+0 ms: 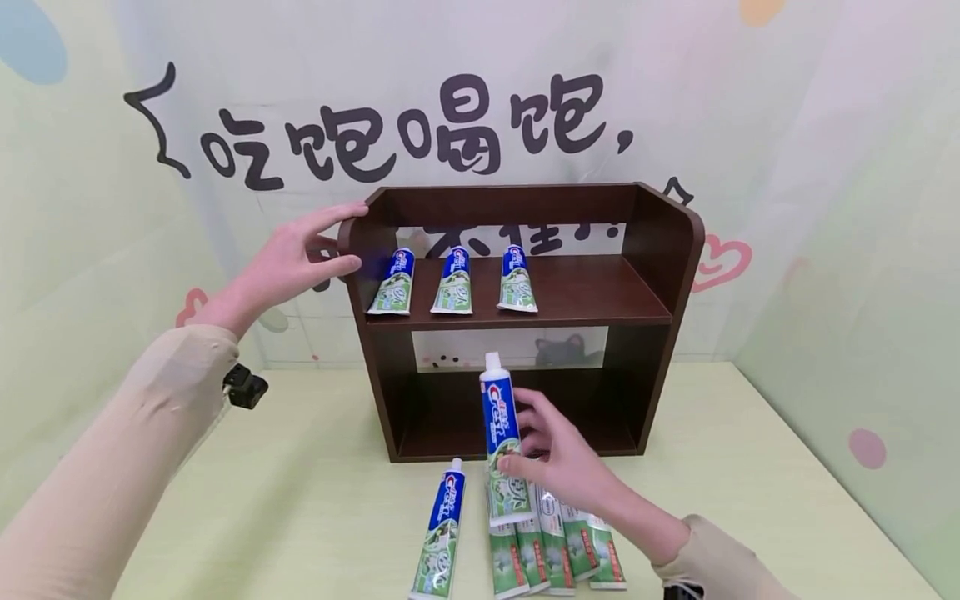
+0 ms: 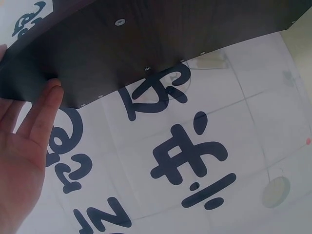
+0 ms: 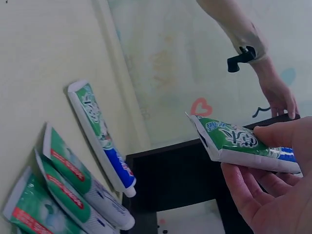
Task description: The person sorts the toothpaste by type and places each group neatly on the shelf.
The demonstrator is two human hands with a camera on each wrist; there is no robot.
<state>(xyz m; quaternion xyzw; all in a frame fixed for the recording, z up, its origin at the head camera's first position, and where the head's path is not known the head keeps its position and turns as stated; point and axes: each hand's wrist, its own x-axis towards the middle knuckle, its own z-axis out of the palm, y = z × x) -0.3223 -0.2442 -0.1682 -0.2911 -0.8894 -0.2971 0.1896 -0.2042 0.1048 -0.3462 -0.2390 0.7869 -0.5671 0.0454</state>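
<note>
My right hand (image 1: pixel 558 458) holds a blue, white and green toothpaste tube (image 1: pixel 501 433) in front of the shelf's lower compartment, its white cap up. In the right wrist view, the thumb lies on top of this tube (image 3: pixel 239 139) and the fingers beneath. My left hand (image 1: pixel 288 258) grips the left side panel of a dark brown two-tier shelf (image 1: pixel 555 292) near its upper corner. In the left wrist view, a digit presses the panel's outer face (image 2: pixel 122 53). Three similar tubes lie on the upper tier: left (image 1: pixel 393 283), middle (image 1: pixel 453 283) and further right (image 1: pixel 517 282).
Another blue and green tube (image 1: pixel 438 533) lies on the pale table (image 1: pixel 300 500), left of the held one. Several green and white tubes (image 1: pixel 555 542) lie side by side below the right hand. A wall with large black characters (image 1: pixel 468 125) stands behind the shelf.
</note>
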